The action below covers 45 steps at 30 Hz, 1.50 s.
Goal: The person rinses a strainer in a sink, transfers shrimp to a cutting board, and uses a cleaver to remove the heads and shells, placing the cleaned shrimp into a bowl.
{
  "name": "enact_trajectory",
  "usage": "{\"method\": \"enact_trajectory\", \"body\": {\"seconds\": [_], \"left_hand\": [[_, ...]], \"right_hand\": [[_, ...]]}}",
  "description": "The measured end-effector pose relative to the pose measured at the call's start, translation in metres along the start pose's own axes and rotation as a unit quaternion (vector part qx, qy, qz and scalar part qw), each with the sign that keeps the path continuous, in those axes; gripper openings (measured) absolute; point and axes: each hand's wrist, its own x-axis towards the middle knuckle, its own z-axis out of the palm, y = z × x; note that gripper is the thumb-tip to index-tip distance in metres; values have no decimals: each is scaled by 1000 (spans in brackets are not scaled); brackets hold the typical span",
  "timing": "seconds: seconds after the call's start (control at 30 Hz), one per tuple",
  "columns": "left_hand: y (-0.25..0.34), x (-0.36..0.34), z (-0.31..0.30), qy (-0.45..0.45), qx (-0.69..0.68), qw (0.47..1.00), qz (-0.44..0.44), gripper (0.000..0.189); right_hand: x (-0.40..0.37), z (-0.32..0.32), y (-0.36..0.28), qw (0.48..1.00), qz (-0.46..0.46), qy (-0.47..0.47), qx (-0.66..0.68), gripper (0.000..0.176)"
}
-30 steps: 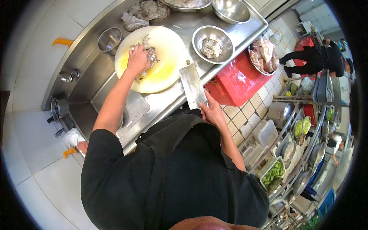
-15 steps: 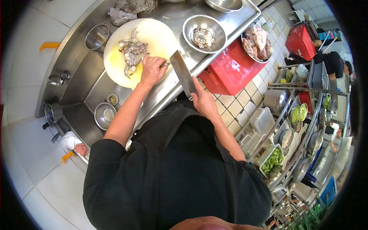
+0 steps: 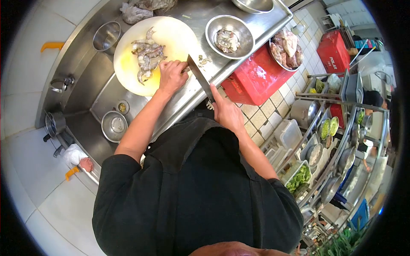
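Note:
My left hand (image 3: 173,77) rests at the near right part of the round cutting board (image 3: 181,36), fingers curled down over a shrimp that is mostly hidden. In my right hand (image 3: 227,113) is a cleaver (image 3: 199,79), gripped by its handle, its blade tip beside my left fingertips. The blade stands more edge-on to my view. Several grey shrimp (image 3: 148,55) lie in a pile on the board, left of my left hand. Shrimp scraps (image 3: 204,60) sit just beyond the blade. A perforated metal bowl (image 3: 209,32) holds more shrimp.
A steel sink (image 3: 81,102) with a small metal bowl (image 3: 106,135) lies left. Plastic bags (image 3: 136,13) and a metal pot (image 3: 99,39) stand behind the board. Right of the counter are a red cooler (image 3: 256,81), a bowl of raw meat (image 3: 277,57) and shelves of food.
The cleaver has turned, showing less of its flat side, and its tip has shifted slightly left. My left fingers have curled in more over the shrimp.

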Motion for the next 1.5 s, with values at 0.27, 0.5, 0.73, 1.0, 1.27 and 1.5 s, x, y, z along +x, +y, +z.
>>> {"method": "enact_trajectory", "body": {"seconds": [0.27,0.5,0.73,1.0,1.27,1.5], "left_hand": [[2,1,8,3,-20,999,-33,27],[2,2,3,-6,-48,998,-46,23],[4,12,-15,-24,-177,975,-128,34],[-2,-1,-7,83,-402,875,-256,37],[-15,-7,-13,-5,-59,989,-136,19],[-23,19,-22,-137,35,981,-132,27]], "right_hand": [[23,24,-5,1000,5,-2,6,67],[13,9,-4,998,30,-53,32,69],[42,9,-3,993,13,6,116,67],[31,3,28,968,96,68,222,66],[26,26,32,871,177,-60,454,70],[39,25,28,833,184,-75,516,73]]}}
